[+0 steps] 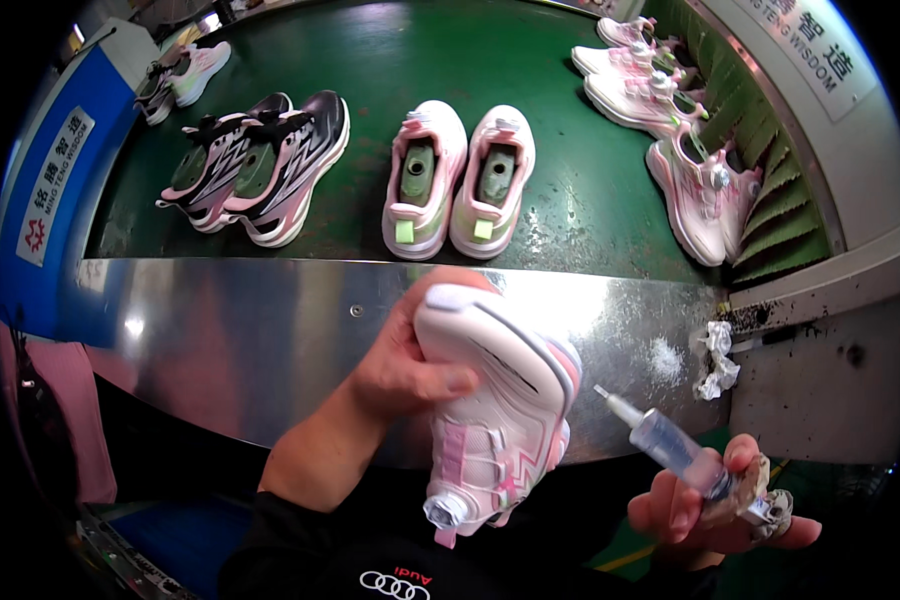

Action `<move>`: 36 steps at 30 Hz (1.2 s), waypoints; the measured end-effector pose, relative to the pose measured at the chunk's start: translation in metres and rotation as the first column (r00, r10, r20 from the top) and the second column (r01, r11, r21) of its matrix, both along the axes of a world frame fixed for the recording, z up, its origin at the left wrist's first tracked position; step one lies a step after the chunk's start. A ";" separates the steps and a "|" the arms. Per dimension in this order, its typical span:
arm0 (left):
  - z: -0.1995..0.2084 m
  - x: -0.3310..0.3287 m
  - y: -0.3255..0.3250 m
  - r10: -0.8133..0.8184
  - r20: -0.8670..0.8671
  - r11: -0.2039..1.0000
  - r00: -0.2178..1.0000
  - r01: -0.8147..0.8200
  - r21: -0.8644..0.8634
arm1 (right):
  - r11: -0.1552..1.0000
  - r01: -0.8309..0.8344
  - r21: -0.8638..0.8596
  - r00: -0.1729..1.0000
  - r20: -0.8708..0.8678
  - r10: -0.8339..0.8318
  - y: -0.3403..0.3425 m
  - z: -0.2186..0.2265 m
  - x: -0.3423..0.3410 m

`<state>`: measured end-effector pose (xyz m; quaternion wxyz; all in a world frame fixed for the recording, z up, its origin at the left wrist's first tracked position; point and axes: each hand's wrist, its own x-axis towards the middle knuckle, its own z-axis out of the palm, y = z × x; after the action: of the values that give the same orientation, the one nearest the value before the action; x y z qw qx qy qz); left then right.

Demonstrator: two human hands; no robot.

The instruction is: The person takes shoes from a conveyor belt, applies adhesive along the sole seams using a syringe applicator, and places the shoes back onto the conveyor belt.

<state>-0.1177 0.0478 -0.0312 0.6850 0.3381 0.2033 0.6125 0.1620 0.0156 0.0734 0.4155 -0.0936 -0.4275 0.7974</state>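
My left hand (410,375) is closed round the sole end of a white and pink sneaker (500,410), its thumb on the pale sidewall. The sneaker is tilted above the metal ledge, with its silvery round dial (448,510) low and toward me. A thin dark line runs along its sidewall. To the right, my right hand (695,505) grips a clear syringe (670,445), with some wrapping round the fingers near the plunger. The syringe's narrow tip points up and left at the sneaker, a short way off. What touches the sneaker's far side is hidden.
A metal ledge (260,330) borders the green conveyor belt (360,60). On the belt stand a white-pink pair (455,190), a black-pink pair (260,170) and several more sneakers (695,195) by the green flaps at right. Crumpled tissue (717,360) lies near white residue (665,362).
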 end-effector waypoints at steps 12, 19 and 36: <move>0.020 0.003 -0.014 -0.074 -0.012 0.981 0.997 0.075 0.178 | 0.996 -0.089 -0.025 0.990 0.109 0.091 0.003 0.017 -0.030; 0.022 0.001 -0.013 -0.084 -0.069 0.965 0.994 0.098 0.242 | 0.994 -0.081 -0.074 0.989 0.122 0.089 0.002 0.016 -0.034; 0.020 -0.001 -0.015 -0.045 -0.037 0.972 0.998 0.052 0.228 | 0.999 -0.041 -0.027 0.990 0.136 0.044 -0.003 0.020 -0.045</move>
<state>-0.1183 0.0330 -0.0111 0.6528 0.4294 0.1340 0.6095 0.1171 0.0129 0.0933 0.3670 -0.1436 -0.4473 0.8029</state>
